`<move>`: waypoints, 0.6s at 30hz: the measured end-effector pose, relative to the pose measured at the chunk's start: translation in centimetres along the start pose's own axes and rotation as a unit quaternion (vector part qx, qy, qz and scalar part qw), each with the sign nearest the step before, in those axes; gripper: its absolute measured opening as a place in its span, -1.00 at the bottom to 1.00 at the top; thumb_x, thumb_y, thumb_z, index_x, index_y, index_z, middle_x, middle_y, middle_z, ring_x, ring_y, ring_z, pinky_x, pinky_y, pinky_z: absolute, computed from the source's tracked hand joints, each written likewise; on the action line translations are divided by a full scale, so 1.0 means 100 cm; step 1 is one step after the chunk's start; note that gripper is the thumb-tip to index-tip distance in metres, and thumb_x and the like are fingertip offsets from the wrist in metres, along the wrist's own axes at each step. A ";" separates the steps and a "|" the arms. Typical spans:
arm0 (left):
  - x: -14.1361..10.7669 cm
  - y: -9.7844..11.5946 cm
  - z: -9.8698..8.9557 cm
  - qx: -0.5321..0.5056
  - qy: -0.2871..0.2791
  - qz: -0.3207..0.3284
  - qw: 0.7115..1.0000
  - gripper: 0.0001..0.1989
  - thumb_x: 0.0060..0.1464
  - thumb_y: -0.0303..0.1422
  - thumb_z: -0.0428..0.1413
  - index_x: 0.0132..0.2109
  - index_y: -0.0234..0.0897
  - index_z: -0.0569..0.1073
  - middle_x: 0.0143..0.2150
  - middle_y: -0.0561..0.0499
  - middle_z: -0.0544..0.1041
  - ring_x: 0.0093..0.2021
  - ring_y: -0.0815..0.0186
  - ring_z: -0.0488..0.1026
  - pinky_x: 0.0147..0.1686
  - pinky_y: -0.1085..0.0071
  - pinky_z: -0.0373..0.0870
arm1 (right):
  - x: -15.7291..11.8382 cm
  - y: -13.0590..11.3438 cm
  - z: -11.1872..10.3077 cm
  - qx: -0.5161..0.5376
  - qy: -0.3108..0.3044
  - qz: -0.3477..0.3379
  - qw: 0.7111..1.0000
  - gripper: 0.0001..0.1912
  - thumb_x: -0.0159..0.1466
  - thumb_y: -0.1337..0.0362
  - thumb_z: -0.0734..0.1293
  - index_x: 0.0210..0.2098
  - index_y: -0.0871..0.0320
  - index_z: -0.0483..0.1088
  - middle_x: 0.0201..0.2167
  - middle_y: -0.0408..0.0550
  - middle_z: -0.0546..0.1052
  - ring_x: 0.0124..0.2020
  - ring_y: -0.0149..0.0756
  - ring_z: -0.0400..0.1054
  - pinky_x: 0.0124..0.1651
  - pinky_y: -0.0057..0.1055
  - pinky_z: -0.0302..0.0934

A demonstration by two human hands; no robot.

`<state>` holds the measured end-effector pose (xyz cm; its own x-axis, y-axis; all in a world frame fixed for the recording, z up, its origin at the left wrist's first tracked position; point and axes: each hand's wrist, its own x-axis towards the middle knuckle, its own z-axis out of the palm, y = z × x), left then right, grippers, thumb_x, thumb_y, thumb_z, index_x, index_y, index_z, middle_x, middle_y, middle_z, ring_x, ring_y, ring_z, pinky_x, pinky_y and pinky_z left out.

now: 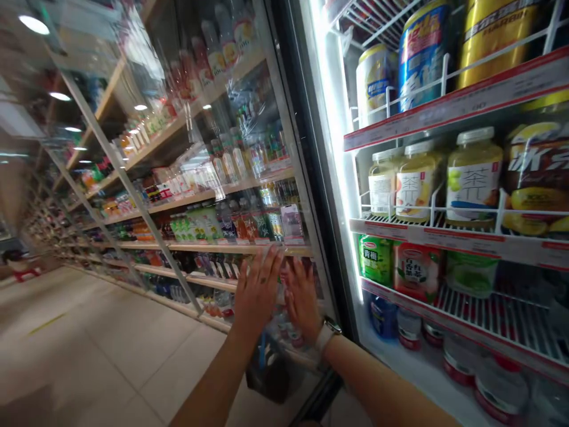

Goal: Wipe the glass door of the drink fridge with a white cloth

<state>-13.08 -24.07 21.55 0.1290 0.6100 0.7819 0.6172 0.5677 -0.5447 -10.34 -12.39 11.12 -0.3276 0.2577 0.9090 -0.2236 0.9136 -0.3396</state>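
An open glass door [249,136] of a drinks fridge stands in front of me, with a dark frame edge along its right side. My left hand [258,290] reaches up with its fingers stretched out, and its palm seems to lie flat on the glass. Beside it, my right hand [304,296] is also spread against the pane, a watch [331,326] on its wrist. Neither hand holds anything. Whether the palms press firmly, I cannot tell.
To the right, the lit fridge holds cans [420,56], tea bottles [473,178] and green packs [376,260] on a wire shelf [511,314]. Several jars [502,385] stand at the bottom. Long drink shelves [155,207] show through the glass, and tiled floor [102,350] lies left.
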 end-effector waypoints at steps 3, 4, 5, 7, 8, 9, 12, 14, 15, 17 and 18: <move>0.013 -0.025 -0.018 0.023 0.020 -0.044 0.999 -0.34 0.24 -0.50 -0.06 0.42 -0.12 -0.04 0.36 -0.01 0.22 0.43 0.22 -0.03 0.44 0.13 -0.31 | 0.045 -0.017 -0.011 0.006 0.010 -0.024 1.000 -0.36 0.43 0.28 0.00 0.45 0.00 -0.29 0.47 -0.01 -0.13 0.47 -0.10 -0.28 0.41 0.13 -0.16; 0.018 -0.034 -0.025 0.030 0.033 -0.065 0.997 -0.34 0.23 -0.50 -0.06 0.42 -0.12 -0.03 0.37 -0.02 0.20 0.44 0.21 -0.06 0.44 0.11 -0.30 | 0.055 -0.025 -0.011 0.009 0.017 -0.026 0.999 -0.36 0.43 0.27 -0.01 0.45 0.02 -0.30 0.48 -0.02 -0.15 0.47 -0.11 -0.31 0.42 0.11 -0.17; 0.020 -0.042 -0.031 0.034 0.045 -0.084 0.995 -0.34 0.23 -0.49 -0.06 0.42 -0.12 -0.02 0.38 -0.03 0.19 0.44 0.19 -0.08 0.44 0.10 -0.29 | 0.062 -0.034 -0.009 0.011 0.023 -0.028 0.999 -0.36 0.43 0.26 -0.02 0.45 0.04 -0.30 0.48 -0.01 -0.16 0.48 -0.11 -0.33 0.42 0.10 -0.18; 0.020 -0.054 -0.041 0.036 0.064 -0.106 0.992 -0.34 0.23 -0.48 -0.05 0.42 -0.14 0.00 0.39 -0.04 0.16 0.45 0.16 -0.11 0.43 0.09 -0.24 | 0.063 -0.051 0.001 0.013 0.033 -0.033 0.999 -0.36 0.43 0.24 -0.03 0.45 0.09 -0.31 0.48 0.01 -0.19 0.48 -0.07 -0.35 0.41 0.12 -0.18; 0.016 -0.057 -0.043 0.037 0.068 -0.105 0.991 -0.35 0.23 -0.48 -0.04 0.42 -0.15 0.01 0.40 -0.04 0.16 0.46 0.17 -0.12 0.43 0.11 -0.22 | 0.059 -0.058 0.008 0.012 0.039 -0.033 0.999 -0.35 0.43 0.23 -0.02 0.45 0.11 -0.31 0.48 0.04 -0.19 0.48 -0.05 -0.35 0.41 0.14 -0.18; 0.010 -0.058 -0.044 0.038 0.070 -0.097 0.992 -0.35 0.23 -0.48 -0.04 0.42 -0.17 0.02 0.39 -0.04 0.17 0.46 0.18 -0.13 0.43 0.14 -0.20 | 0.053 -0.064 0.015 0.009 0.046 -0.030 0.998 -0.35 0.43 0.23 -0.02 0.45 0.13 -0.32 0.48 0.07 -0.18 0.47 -0.03 -0.35 0.40 0.17 -0.18; -0.015 -0.050 -0.043 0.046 0.061 -0.072 0.994 -0.37 0.23 -0.46 -0.01 0.41 -0.21 0.05 0.36 -0.04 0.23 0.46 0.22 -0.14 0.43 0.21 -0.19 | 0.034 -0.073 0.030 0.001 0.066 -0.017 0.998 -0.34 0.42 0.26 -0.01 0.45 0.14 -0.31 0.46 0.12 -0.10 0.47 0.00 -0.30 0.38 0.21 -0.16; -0.032 -0.042 -0.040 0.056 0.055 -0.071 0.994 -0.37 0.24 -0.43 0.01 0.40 -0.23 0.06 0.35 -0.05 0.25 0.46 0.21 -0.14 0.43 0.22 -0.19 | 0.028 -0.072 0.034 -0.002 0.067 -0.017 0.998 -0.33 0.41 0.26 0.01 0.45 0.13 -0.30 0.45 0.12 -0.06 0.47 0.01 -0.27 0.36 0.22 -0.14; -0.039 -0.038 -0.040 0.062 0.052 -0.075 0.994 -0.37 0.24 -0.42 0.02 0.40 -0.23 0.06 0.34 -0.04 0.26 0.46 0.21 -0.13 0.43 0.22 -0.19 | 0.027 -0.072 0.034 -0.002 0.067 -0.017 0.998 -0.33 0.41 0.26 0.01 0.45 0.12 -0.29 0.45 0.13 -0.05 0.46 0.01 -0.27 0.36 0.22 -0.13; -0.048 -0.034 -0.039 0.070 0.051 -0.081 0.993 -0.36 0.24 -0.42 0.04 0.41 -0.24 0.06 0.33 -0.04 0.29 0.46 0.22 -0.14 0.43 0.23 -0.20 | 0.028 -0.070 0.033 -0.003 0.068 -0.019 0.998 -0.33 0.41 0.25 0.02 0.45 0.11 -0.29 0.45 0.13 -0.04 0.46 0.02 -0.26 0.35 0.23 -0.12; -0.050 -0.032 -0.039 0.072 0.051 -0.082 0.993 -0.36 0.23 -0.42 0.04 0.40 -0.25 0.06 0.32 -0.04 0.30 0.46 0.23 -0.15 0.43 0.23 -0.21 | 0.029 -0.070 0.033 -0.004 0.069 -0.020 0.997 -0.33 0.41 0.25 0.02 0.45 0.11 -0.30 0.45 0.13 -0.04 0.46 0.02 -0.26 0.35 0.23 -0.12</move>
<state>-12.72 -31.11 20.56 0.1171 0.4477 0.8865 0.5204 0.7326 -0.4387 -12.76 -19.04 15.37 -0.1894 0.2619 0.9463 -0.2261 0.9263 -0.3016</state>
